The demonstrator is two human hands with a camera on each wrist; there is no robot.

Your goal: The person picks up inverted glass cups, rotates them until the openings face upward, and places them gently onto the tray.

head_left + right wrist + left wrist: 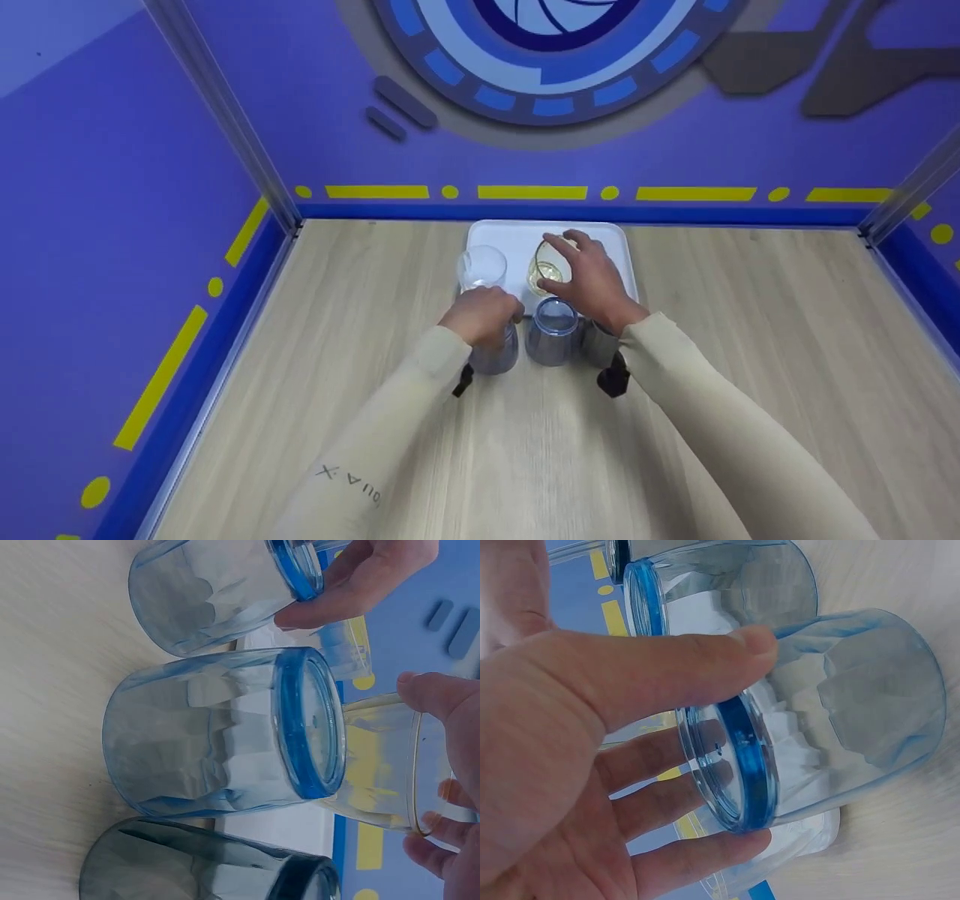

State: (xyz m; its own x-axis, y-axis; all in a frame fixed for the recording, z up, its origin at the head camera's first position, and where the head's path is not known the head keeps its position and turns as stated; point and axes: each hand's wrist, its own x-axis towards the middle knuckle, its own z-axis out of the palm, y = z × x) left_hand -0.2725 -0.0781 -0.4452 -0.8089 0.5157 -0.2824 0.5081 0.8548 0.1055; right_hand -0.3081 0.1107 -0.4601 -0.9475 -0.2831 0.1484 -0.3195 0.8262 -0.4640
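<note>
My left hand [480, 315] grips a blue-tinted drinking glass [855, 705] round its thick base; the glass stands upside down on the table. A second blue-tinted glass [553, 337], also inverted, stands just right of it. Beside that is a dark grey inverted glass [195, 866], partly hidden under my right wrist in the head view. On the white tray [619, 259], my right hand [589, 274] holds a pale yellow glass [371, 761] near its upper rim, thumb on one side and fingers on the other. A clear glass [484, 262] stands at the tray's left.
The tray lies against the blue back wall [450, 161] on a wood-grain table [360, 300]. Side walls rise at the left [112, 247] and right. The inverted glasses stand close together along the tray's front edge.
</note>
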